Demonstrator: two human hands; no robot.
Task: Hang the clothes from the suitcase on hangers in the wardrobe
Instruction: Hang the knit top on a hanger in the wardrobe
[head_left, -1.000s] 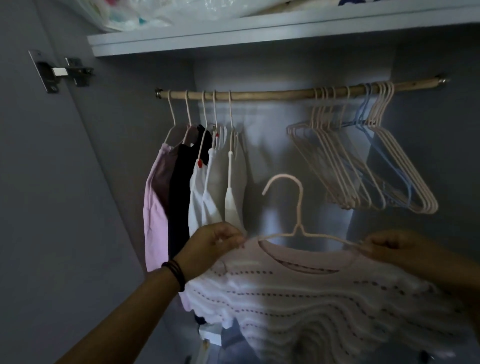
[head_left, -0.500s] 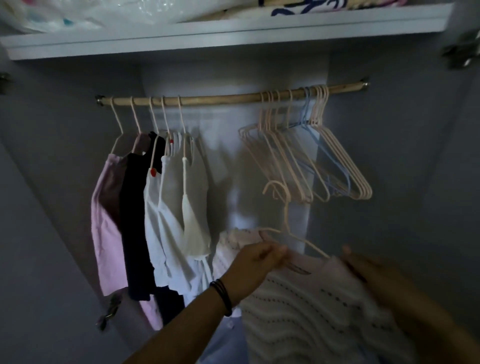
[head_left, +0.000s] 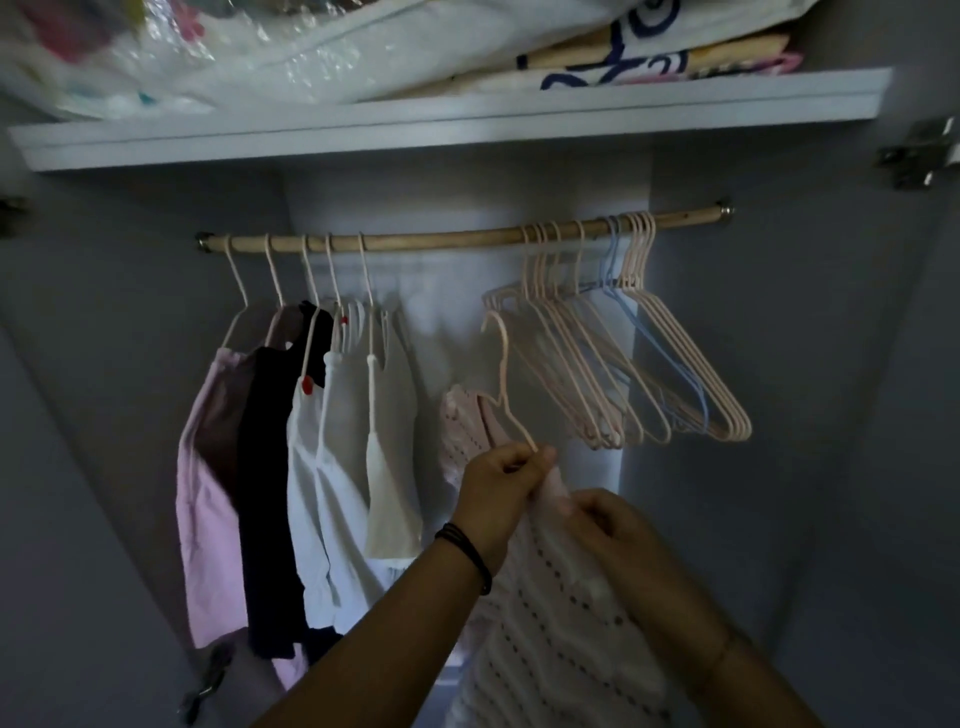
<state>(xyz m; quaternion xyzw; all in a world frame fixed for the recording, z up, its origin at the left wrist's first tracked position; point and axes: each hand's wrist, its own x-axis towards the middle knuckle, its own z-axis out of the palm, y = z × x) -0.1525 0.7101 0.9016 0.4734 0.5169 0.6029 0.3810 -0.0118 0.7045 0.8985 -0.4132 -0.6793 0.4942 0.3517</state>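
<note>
Clothes (head_left: 291, 467) already on hangers fill the left end of the wooden rod (head_left: 441, 240): pink, black and white pieces side by side. Right of them, below the rod's bare middle, my left hand (head_left: 498, 493) pinches the lower wire of a pink hanger (head_left: 506, 384) carrying the white knit top (head_left: 545, 623). My right hand (head_left: 602, 525), just beside it, grips the top's fabric. Farther right, empty hangers (head_left: 623, 364) crowd the rod, under the shelf (head_left: 467, 122).
</note>
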